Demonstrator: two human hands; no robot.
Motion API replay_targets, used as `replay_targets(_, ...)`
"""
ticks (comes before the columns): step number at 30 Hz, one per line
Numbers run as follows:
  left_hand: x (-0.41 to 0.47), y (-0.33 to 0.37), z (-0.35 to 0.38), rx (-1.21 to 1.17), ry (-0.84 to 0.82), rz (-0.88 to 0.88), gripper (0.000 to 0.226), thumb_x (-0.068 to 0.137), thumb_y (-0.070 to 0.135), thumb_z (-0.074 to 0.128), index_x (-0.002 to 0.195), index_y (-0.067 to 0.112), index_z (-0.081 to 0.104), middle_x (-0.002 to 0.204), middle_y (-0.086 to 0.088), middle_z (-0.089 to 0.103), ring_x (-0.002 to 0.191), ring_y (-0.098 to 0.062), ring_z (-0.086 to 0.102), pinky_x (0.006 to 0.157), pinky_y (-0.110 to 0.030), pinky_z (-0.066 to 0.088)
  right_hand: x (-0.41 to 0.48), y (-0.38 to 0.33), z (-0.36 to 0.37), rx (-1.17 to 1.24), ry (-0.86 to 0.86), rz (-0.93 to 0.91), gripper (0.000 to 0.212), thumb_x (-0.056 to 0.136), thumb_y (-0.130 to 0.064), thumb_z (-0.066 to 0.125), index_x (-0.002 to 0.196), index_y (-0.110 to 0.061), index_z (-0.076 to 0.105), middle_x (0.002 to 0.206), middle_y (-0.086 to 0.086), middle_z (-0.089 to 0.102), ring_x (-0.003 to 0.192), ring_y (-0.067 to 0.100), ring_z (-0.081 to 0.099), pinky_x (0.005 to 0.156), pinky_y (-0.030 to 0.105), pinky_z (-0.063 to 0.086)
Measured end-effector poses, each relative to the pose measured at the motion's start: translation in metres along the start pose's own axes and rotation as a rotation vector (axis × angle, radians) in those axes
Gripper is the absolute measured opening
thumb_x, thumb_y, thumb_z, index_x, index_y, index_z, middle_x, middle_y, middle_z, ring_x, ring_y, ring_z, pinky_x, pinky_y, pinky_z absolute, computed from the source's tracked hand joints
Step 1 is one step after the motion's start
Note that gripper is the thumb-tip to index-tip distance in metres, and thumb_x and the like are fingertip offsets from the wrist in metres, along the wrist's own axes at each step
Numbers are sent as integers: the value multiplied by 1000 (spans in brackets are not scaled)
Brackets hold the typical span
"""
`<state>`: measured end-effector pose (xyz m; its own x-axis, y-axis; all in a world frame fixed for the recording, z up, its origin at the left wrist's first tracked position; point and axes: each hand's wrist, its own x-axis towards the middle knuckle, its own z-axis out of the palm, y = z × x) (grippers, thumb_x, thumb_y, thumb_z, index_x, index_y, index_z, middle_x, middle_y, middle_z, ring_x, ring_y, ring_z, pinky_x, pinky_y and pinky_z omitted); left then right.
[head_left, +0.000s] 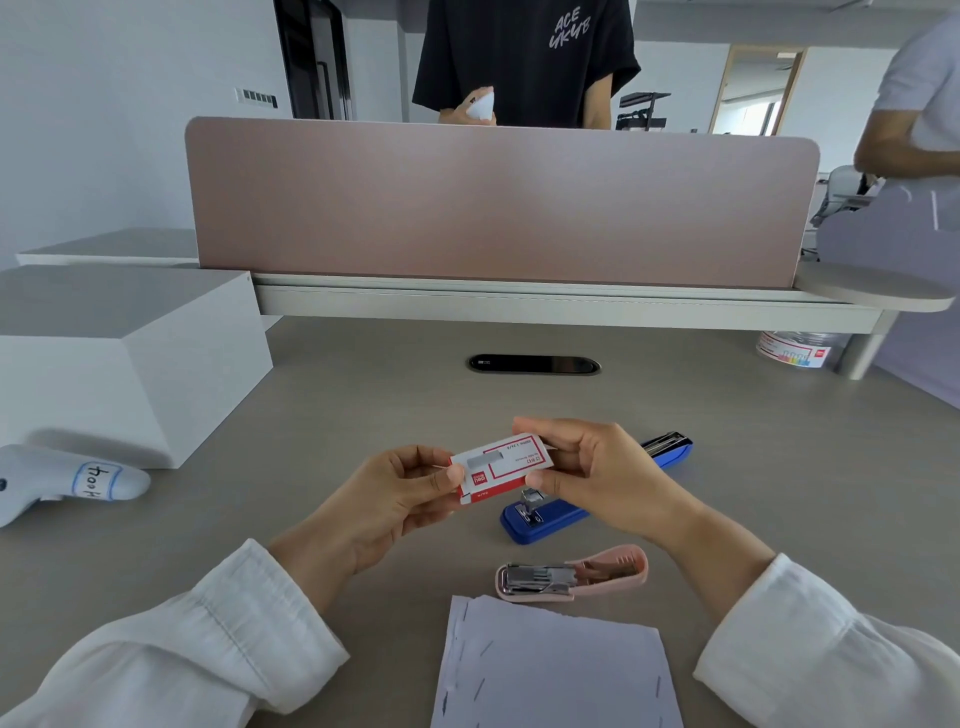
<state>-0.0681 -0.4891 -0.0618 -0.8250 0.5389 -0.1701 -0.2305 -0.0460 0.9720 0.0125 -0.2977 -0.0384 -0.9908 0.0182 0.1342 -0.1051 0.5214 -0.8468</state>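
A small red and white staple box is held above the desk between both hands. My left hand pinches its left end with thumb and fingers. My right hand grips its right end, fingers curled over the top and thumb under. Beneath the box lies a blue stapler, opened out flat, its far end showing past my right hand. Nearer me a pink stapler lies open with its metal magazine exposed. A stack of white stapled sheets sits at the near edge.
A white block stands at the left, with a white labelled device in front of it. A pink divider closes the desk's far side; a clip tub sits far right. Two people stand beyond the divider.
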Motion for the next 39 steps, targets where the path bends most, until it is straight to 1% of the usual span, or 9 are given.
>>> replay_targets(6, -2, 0, 4, 2, -57, -5, 7, 83, 8, 55, 79, 11, 61, 54, 4, 70, 43, -5, 60, 52, -15, 55, -2, -6, 2, -87, -55, -37, 55, 83, -5, 62, 133, -20, 45, 110, -8, 66, 102, 1, 63, 91, 17, 49)
replay_targets(11, -4, -2, 6, -26, -126, -24, 10, 84, 14, 52, 85, 10, 62, 56, 5, 70, 47, -4, 62, 54, -15, 55, -3, -8, 5, -181, -110, -54, 60, 83, -10, 63, 137, -25, 39, 120, -7, 62, 108, 4, 60, 97, 21, 47)
replay_targets(14, -4, -5, 7, -41, -164, 2, 22, 67, 21, 58, 85, 11, 61, 61, 4, 72, 52, -4, 65, 55, -16, 55, -4, -13, 8, -192, -97, -33, 77, 70, -40, 73, 137, -30, 37, 118, -10, 59, 108, 6, 58, 96, 28, 49)
replay_targets(17, -4, -7, 9, -46, -175, 48, 24, 59, 17, 63, 82, 10, 62, 69, 1, 73, 63, -8, 68, 60, -18, 56, -6, -21, 19, -305, 20, 0, 85, 61, -56, 72, 134, -30, 37, 109, -12, 52, 99, 5, 52, 82, 17, 46)
replay_targets(20, -7, -5, 13, -18, -188, 78, 22, 60, 14, 65, 82, 12, 63, 69, 3, 73, 63, -6, 67, 59, -16, 54, -7, -23, 27, -352, 111, -4, 76, 71, -53, 67, 134, -25, 36, 107, -10, 46, 96, 6, 49, 79, 17, 42)
replay_targets(25, -9, -7, 13, -9, -217, 76, 29, 65, 22, 61, 92, 14, 66, 74, 2, 76, 67, -7, 70, 67, -18, 57, -7, -18, 22, -371, 73, 30, 81, 73, -45, 68, 140, -23, 27, 122, -5, 49, 103, 8, 49, 84, 20, 44)
replay_targets(33, -11, -5, 22, 30, -179, 138, 22, 74, 22, 59, 93, 16, 66, 79, 4, 77, 74, -6, 71, 66, -17, 55, -8, -17, 17, -431, 74, 8, 77, 71, -48, 69, 137, -23, 37, 122, -4, 44, 101, 8, 49, 81, 19, 47)
replay_targets(36, -13, -4, 25, 177, -142, 174, 15, 82, 21, 59, 95, 22, 66, 85, 7, 76, 78, -3, 70, 72, -21, 52, -11, -17, 14, -376, 93, 0, 73, 71, -41, 71, 135, -27, 38, 116, -8, 47, 101, 6, 49, 79, 18, 47)
replay_targets(39, -8, -9, 22, 520, -10, 323, 11, 85, 23, 60, 94, 29, 63, 99, 10, 69, 88, 2, 64, 78, -21, 48, -17, -14, 3, -351, 133, 65, 69, 70, -43, 72, 131, -28, 41, 110, -9, 47, 101, 8, 50, 81, 19, 45)
